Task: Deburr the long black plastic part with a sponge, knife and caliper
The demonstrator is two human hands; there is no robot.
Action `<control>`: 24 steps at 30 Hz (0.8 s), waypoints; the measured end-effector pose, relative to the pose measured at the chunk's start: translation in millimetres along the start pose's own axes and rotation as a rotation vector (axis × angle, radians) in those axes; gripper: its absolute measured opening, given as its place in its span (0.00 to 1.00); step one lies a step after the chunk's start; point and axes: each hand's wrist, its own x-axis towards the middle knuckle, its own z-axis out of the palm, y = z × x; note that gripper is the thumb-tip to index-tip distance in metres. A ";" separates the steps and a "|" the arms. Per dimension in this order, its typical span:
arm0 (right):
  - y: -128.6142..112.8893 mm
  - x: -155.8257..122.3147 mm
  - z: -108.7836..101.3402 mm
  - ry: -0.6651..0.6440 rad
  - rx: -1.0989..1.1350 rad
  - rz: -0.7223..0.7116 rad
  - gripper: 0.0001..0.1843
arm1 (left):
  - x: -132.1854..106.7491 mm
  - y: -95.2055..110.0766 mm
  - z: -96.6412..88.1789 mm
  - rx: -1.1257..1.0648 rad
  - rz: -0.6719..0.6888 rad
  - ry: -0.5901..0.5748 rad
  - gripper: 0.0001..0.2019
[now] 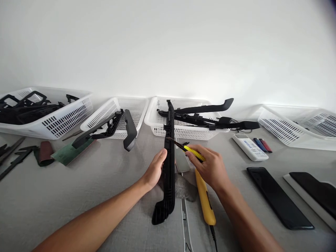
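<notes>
My left hand grips a long black plastic trim piece around its middle, thumb on the near side. The piece stands lengthwise in front of me, with its bent, wider end low and its clipped end high. In my right hand is a slim pointed tool with a yellow ribbed handle. The tool's dark shaft reaches left, and its tip appears to touch the trim piece just above my left thumb. Beneath my hands lie a grey fuzzy pad and a yellow corded tool.
White baskets along the wall hold black plastic parts, some overhanging the rims. Green sandpaper and calipers lie left. At right are a white device, two lighters and a black slab.
</notes>
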 end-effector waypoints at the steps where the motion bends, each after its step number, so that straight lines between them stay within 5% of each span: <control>1: 1.8 1.2 -0.3 0.012 -0.004 -0.032 0.16 | -0.4 1.6 1.1 0.024 0.016 0.009 0.28; 12: 10.6 4.6 -4.9 0.082 -0.103 -0.116 0.16 | 0.8 3.3 -0.2 0.064 0.010 0.087 0.26; 24: 9.0 4.6 -16.6 -0.045 0.043 -0.103 0.12 | 0.9 3.5 -1.1 0.038 -0.001 0.137 0.27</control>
